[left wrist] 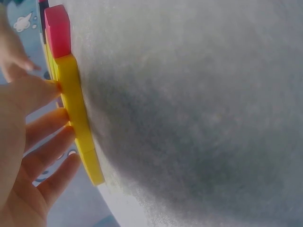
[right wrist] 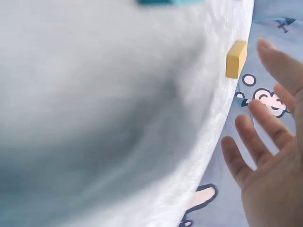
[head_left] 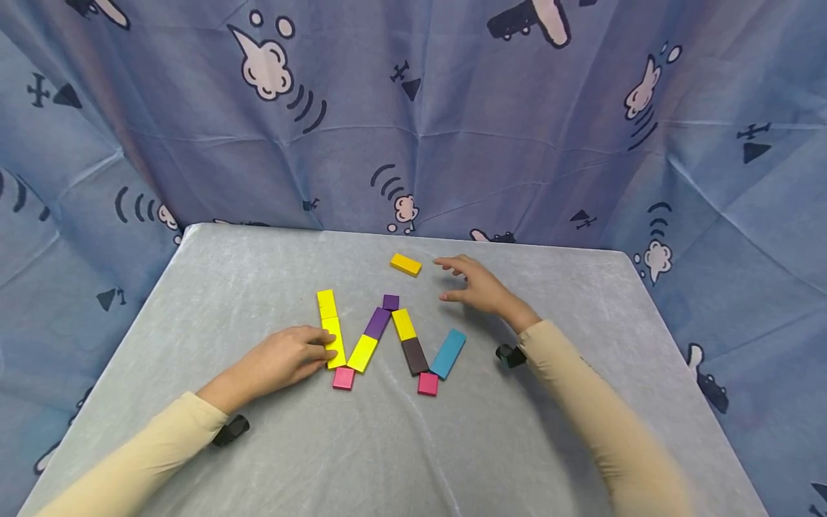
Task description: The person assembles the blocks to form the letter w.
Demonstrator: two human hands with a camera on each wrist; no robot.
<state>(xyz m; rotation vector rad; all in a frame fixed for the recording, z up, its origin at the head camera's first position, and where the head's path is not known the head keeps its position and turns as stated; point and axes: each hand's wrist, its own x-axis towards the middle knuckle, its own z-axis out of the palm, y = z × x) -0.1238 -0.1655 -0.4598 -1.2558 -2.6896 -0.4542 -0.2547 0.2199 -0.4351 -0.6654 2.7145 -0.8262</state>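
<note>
My left hand [head_left: 287,355] rests its fingertips on the lower of two yellow blocks laid end to end [head_left: 334,345]; in the left wrist view its fingers [left wrist: 49,135] extend along them. A pink block [head_left: 344,378] lies at their near end. From there a zigzag runs right: a yellow block [head_left: 362,353], a purple block [head_left: 377,323], a small purple block [head_left: 390,302], another yellow block [head_left: 403,324], a dark brown block [head_left: 414,356], a second pink block [head_left: 428,383] and a blue block [head_left: 449,353]. Holding nothing, my right hand [head_left: 481,286] hovers right of a lone orange-yellow block [head_left: 405,264].
A grey cloth covers the table [head_left: 245,287]. Behind it and along both sides hangs a blue patterned curtain [head_left: 362,93]. Dark wrist straps show under both sleeves.
</note>
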